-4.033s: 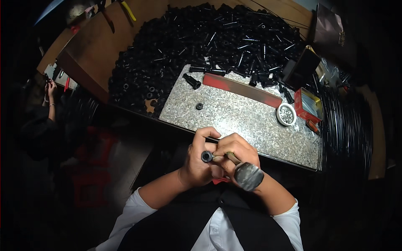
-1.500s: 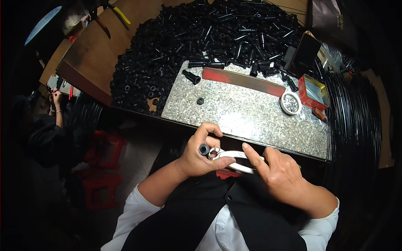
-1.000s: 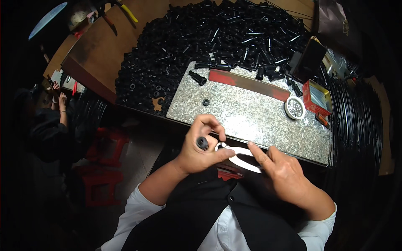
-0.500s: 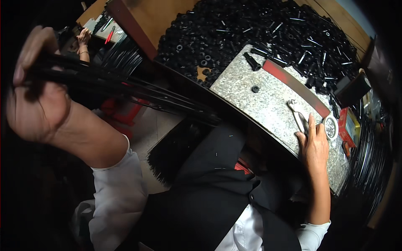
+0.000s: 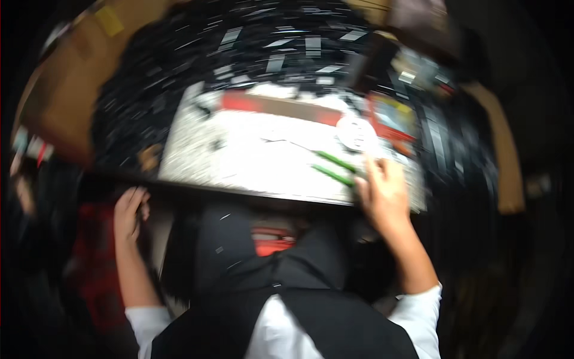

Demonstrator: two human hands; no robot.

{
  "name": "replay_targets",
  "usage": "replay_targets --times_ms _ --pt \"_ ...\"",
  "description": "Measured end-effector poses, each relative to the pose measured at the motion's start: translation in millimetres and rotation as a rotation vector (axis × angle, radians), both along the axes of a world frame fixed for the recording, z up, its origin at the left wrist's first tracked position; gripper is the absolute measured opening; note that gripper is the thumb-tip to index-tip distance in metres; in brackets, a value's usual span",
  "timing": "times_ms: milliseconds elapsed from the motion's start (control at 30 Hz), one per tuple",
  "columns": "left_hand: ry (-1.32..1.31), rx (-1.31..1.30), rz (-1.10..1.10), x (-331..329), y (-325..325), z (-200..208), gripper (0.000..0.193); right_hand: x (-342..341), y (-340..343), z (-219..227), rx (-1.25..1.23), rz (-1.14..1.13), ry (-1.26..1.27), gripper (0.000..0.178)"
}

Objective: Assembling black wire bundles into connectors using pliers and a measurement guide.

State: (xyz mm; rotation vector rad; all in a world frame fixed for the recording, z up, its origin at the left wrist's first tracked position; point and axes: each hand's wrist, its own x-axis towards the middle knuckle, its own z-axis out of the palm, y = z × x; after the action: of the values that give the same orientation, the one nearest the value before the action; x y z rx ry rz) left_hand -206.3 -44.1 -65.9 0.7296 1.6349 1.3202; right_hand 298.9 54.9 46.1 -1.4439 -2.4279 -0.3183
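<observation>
Two grips are blurred past telling: right hand [image 5: 385,190] by green-handled pliers [image 5: 336,161] on the worktop [image 5: 263,173], left hand [image 5: 128,216] off its corner. Black parts [image 5: 140,99] lie heaped, finished count unclear.

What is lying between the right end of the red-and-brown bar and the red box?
The white round dish lies between the bar and the red box, slightly nearer the person; the head view shows this, though blurred.

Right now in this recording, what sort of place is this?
Probably a small-parts workshop: a large heap of black pieces spreads behind a pale work slab, and green-handled pliers lie on it near the right hand.
</observation>
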Motion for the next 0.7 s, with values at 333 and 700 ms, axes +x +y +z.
replay_targets --times_ms 333,700 --pt "0.588 -0.286 -0.066 -36 39 -187 0.052 189 -43 20 0.033 -0.845 -0.208 0.016" --pt "0.654 0.150 -0.196 41 71 -194 0.038 220 -33 21 -0.119 -0.937 -0.025 0.024"
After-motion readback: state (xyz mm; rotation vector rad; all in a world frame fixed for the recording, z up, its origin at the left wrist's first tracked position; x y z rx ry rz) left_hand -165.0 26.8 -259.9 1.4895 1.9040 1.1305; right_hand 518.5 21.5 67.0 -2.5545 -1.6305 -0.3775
